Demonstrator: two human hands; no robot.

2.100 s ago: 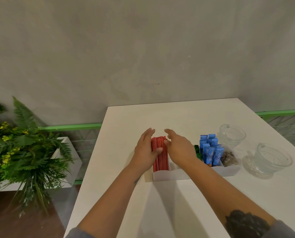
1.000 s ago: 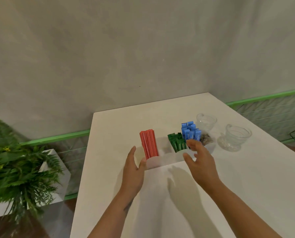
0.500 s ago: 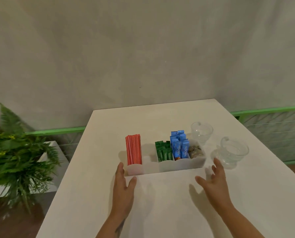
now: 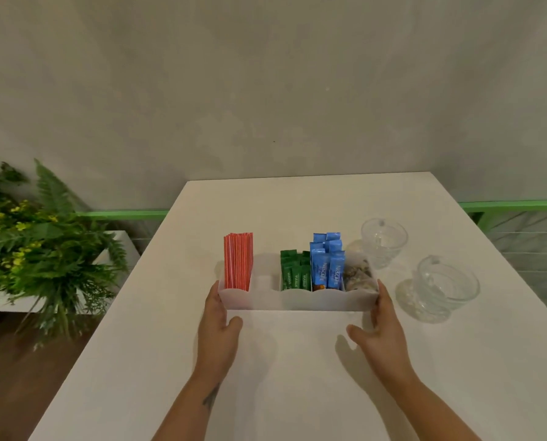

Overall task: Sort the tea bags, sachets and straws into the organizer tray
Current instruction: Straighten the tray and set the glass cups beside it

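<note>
Far on the left a green plant (image 4: 27, 249) sits on the floor beside the white table (image 4: 297, 377). It has no part in the job.

The person's left hand (image 4: 216, 319) is at the left end of the organizer tray (image 4: 297, 299). The hand is open, with the fingers flat against the tray's end wall and the thumb spread out in front. It presses the wall but is not wrapped around anything.

Inside the tray, the red straws (image 4: 237, 265) stand up in the left slot. The next slot looks empty. Then come the green sachets (image 4: 294, 275), then the blue sachets (image 4: 326, 262). The last slot on the right holds a small dark heap, most likely the tea bags (image 4: 358, 276), but they are too blurry to be sure.

The right hand (image 4: 380, 329) is open too, with its fingers flat on the tray's right end. So the tray sits between the two hands, near the middle of the table.

Just right of the tray stand two clear glass cups (image 4: 383, 240), both looking empty.

I see nothing loose on the table, so I think the sorting is done. The hands seem to be squaring up the tray. Any push should be gentle and even from both sides, or the tall straws could tip over, or the tray could bump the cups.
</note>
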